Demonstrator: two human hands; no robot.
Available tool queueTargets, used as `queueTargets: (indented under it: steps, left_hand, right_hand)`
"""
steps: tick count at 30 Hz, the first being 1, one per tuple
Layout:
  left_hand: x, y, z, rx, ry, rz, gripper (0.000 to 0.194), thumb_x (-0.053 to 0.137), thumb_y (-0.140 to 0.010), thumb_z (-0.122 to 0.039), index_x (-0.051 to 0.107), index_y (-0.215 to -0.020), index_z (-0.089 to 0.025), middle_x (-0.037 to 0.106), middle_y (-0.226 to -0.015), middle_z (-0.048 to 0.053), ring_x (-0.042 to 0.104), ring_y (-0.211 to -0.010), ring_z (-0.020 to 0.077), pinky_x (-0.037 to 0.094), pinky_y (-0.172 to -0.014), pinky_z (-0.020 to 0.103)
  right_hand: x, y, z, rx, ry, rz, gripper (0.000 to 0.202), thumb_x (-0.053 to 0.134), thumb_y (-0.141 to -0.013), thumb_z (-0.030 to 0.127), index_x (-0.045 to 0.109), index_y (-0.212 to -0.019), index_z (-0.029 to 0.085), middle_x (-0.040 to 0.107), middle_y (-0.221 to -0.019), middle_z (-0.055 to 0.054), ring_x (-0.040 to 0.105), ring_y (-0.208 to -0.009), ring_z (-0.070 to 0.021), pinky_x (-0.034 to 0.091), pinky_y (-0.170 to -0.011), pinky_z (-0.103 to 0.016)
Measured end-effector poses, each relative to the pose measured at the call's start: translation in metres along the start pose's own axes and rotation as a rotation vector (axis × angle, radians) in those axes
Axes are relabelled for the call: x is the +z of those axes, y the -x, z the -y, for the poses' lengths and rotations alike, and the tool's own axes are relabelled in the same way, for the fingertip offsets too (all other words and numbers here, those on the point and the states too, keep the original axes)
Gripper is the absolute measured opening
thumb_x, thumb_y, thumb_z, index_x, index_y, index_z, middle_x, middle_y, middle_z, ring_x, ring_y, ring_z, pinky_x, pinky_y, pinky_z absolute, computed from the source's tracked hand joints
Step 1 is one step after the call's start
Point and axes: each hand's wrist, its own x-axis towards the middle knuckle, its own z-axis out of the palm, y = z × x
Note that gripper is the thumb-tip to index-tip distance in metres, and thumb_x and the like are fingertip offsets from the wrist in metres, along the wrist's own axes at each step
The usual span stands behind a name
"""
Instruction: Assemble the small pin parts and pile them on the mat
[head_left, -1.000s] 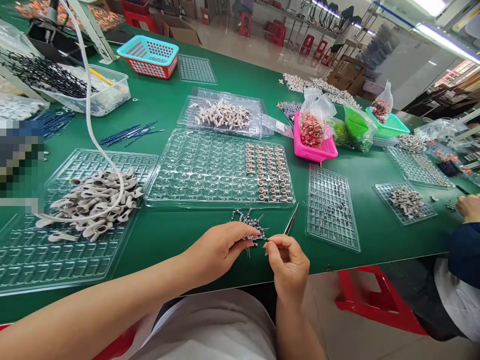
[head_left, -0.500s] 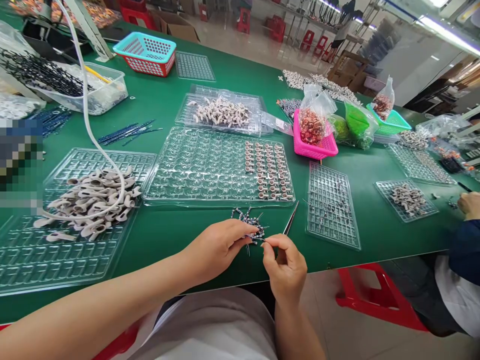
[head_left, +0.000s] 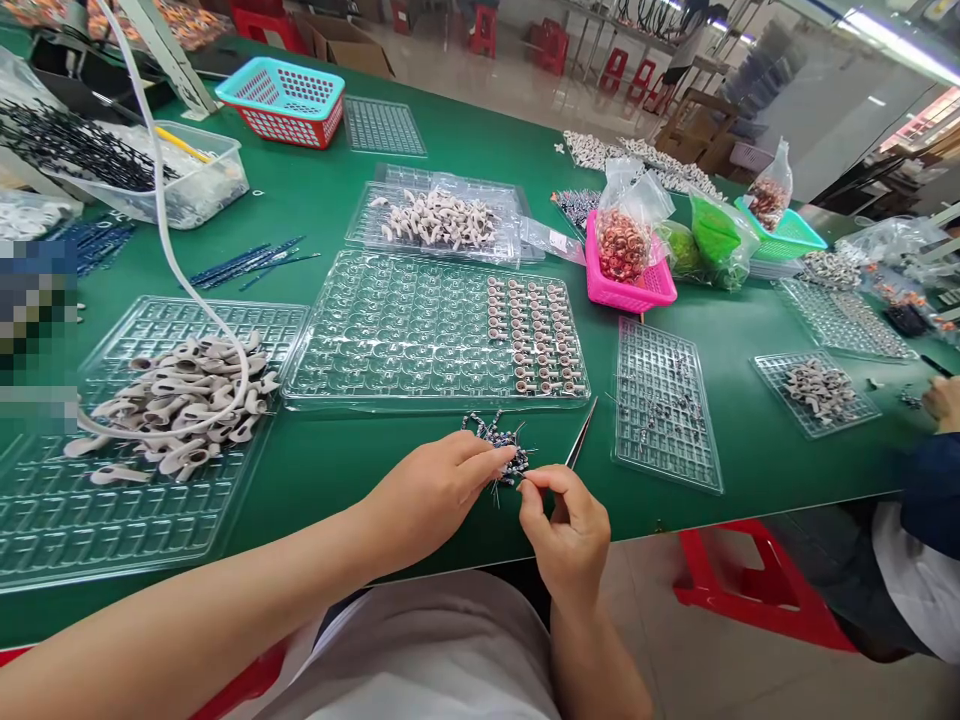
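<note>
My left hand (head_left: pixel 442 490) is closed, thumb and forefinger together at a small heap of dark wired parts (head_left: pixel 491 432) on the green table. What those fingers pinch is too small to make out. Almost touching them, the thumb and forefinger of my right hand (head_left: pixel 571 530) pinch a tiny thin piece, apparently a wire end. Metal tweezers (head_left: pixel 581 438) stick out from under the right hand, tips pointing away from me. Just beyond the heap lies a clear blister tray (head_left: pixel 390 330), with rows of small beige-grey cup-shaped pieces (head_left: pixel 536 335) in its right part.
To the left, loose grey shells (head_left: pixel 187 410) lie on another tray, crossed by a white cable (head_left: pixel 166 235). A tray of small dark parts (head_left: pixel 667 410) and a pink basket (head_left: pixel 630 285) are at right. A co-worker's hand (head_left: pixel 943 402) shows at the far right edge.
My right hand has shifted slightly left and up, closer to the left fingertips. The thin wire seen between the hands now barely shows. The view has tilted a little.
</note>
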Motion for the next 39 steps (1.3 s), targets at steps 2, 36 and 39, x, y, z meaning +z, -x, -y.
queueTargets:
  steps: [2, 36, 39]
  left_hand:
    - [0.0000, 0.0010, 0.0004, 0.003, -0.022, 0.005, 0.029, 0.046, -0.097, -0.008, 0.058, -0.123, -0.011, 0.071, -0.095, 0.011, 0.065, -0.083, 0.0211, 0.057, -0.068, 0.032]
    - [0.0022, -0.0007, -0.0035, 0.111, -0.047, 0.015, 0.039, 0.047, -0.094, -0.001, 0.051, -0.132, -0.007, 0.074, -0.095, 0.011, 0.064, -0.083, 0.0220, 0.058, -0.075, 0.037]
    - [-0.0017, -0.0039, -0.0059, 0.043, 0.059, -0.005, 0.034, 0.055, -0.094, -0.009, 0.055, -0.128, -0.010, 0.074, -0.095, 0.010, 0.063, -0.087, 0.0220, 0.057, -0.078, 0.036]
  right_hand:
    - [0.0004, 0.0000, -0.0004, -0.007, -0.001, -0.004, 0.012, 0.061, -0.088, 0.012, 0.064, -0.089, 0.023, 0.067, -0.079, 0.001, 0.063, -0.068, -0.0121, 0.051, -0.062, -0.023]
    - [-0.0015, -0.0057, 0.0035, -0.074, -0.086, 0.141, 0.017, 0.061, -0.090, 0.008, 0.065, -0.098, 0.023, 0.070, -0.088, 0.000, 0.064, -0.078, -0.0118, 0.053, -0.069, -0.023]
    - [-0.0017, -0.0046, 0.0036, -0.053, -0.083, 0.100, 0.016, 0.061, -0.089, 0.008, 0.064, -0.095, 0.023, 0.068, -0.084, 0.001, 0.063, -0.074, -0.0114, 0.052, -0.067, -0.023]
